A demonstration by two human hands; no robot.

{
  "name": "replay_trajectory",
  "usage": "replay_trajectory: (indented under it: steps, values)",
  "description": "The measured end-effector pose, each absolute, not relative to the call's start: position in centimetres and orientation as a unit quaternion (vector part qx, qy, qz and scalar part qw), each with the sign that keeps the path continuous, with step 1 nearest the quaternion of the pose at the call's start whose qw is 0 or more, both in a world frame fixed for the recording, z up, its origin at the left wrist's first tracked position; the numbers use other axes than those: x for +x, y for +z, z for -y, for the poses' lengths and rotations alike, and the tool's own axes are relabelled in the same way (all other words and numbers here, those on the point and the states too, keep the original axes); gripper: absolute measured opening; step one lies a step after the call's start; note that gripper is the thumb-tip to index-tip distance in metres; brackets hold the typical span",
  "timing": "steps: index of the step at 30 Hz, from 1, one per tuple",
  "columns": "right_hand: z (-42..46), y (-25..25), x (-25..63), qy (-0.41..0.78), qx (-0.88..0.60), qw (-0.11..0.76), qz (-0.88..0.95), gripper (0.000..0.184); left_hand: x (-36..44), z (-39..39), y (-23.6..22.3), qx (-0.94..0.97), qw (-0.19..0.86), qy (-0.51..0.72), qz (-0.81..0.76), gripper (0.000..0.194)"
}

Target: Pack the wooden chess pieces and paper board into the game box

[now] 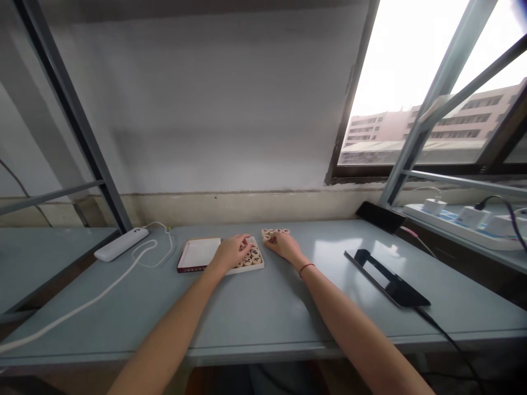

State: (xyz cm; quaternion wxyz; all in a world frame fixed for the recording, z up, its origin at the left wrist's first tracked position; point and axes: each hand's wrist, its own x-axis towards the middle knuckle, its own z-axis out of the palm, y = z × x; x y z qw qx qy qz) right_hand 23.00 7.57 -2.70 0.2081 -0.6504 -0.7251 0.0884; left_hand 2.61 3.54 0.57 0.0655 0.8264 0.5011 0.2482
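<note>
Centrally, your left hand (231,253) curls over boxed pieces (254,253); your right hand (286,247) touches a disc (267,237). You can't tell either grip.

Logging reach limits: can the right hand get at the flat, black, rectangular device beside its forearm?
Probably yes: nothing visible stands between the right hand and the device, though that hand seemingly touches a round cream disc.

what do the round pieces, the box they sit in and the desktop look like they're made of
Round pieces: wood or plastic, hard to tell; pale cream discs with dark characters.
Box: probably cardboard or thin plastic, judging by its thin white walls.
Desktop: perhaps painted metal or laminate, with a smooth, grey-blue, semi-gloss finish that reflects the window light.
</note>
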Motion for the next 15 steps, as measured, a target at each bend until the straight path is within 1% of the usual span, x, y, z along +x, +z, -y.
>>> replay_trajectory:
  steps: [5,9,11,15]
  values:
    - [-7.5,-2.7,23.0,0.1,-0.647,0.221,0.723,0.029,2.2,-4.0,0.4,0.822,0.054,0.248,-0.511,0.036]
    - [-7.6,-2.8,23.0,0.094,-0.642,0.226,0.727,0.026,1.5,-4.5,0.4,0.818,0.038,0.238,-0.523,0.034]
    - [-7.7,-3.0,23.0,0.092,-0.638,0.227,0.73,0.025,1.1,-4.8,0.4,0.815,0.021,0.215,-0.538,0.035]
    - [-7.9,-3.2,23.0,0.084,-0.628,0.238,0.736,0.027,0.5,-4.9,0.4,0.801,-0.016,0.125,-0.586,0.042]
